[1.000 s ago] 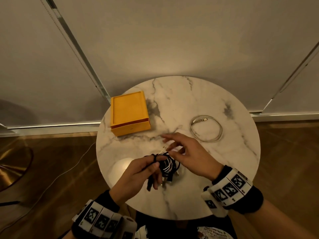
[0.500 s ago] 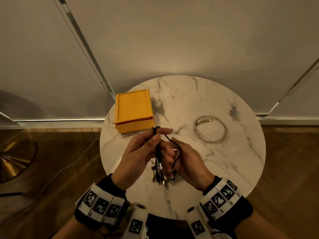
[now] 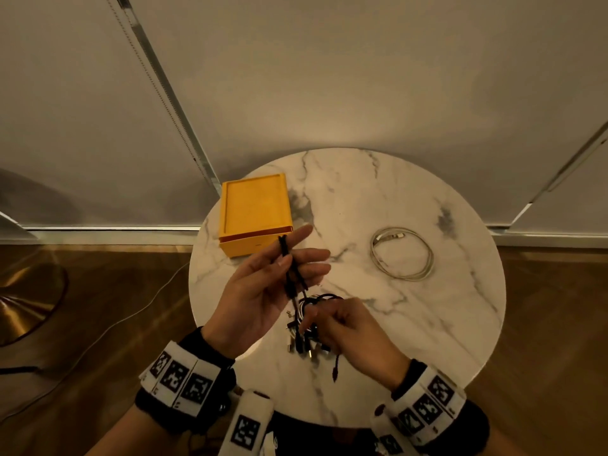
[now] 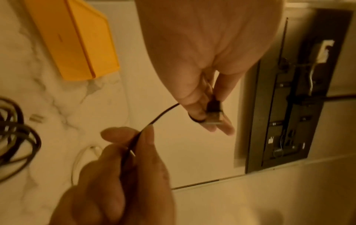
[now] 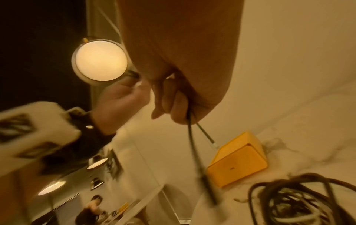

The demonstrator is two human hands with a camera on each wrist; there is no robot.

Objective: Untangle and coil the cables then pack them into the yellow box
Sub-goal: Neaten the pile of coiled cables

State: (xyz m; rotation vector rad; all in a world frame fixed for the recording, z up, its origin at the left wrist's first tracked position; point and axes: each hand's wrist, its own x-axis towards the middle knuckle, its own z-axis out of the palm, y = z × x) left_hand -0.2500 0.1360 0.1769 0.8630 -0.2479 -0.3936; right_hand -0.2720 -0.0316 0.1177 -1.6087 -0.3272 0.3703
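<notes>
The right hand (image 3: pixel 348 327) pinches a black cable (image 3: pixel 289 274) low over the tangle (image 3: pixel 306 324); the left hand (image 3: pixel 263 284), now raised and parted from it, pinches the cable's upper stretch. Beyond the left fingers sits the yellow box (image 3: pixel 255 213), closed.

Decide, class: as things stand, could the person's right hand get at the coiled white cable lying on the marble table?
Probably yes, but not at once. The white cable lies apart on the table's right side with bare marble between it and the right hand. That hand is pinching a black cable, so it would likely need to let go first.
</notes>
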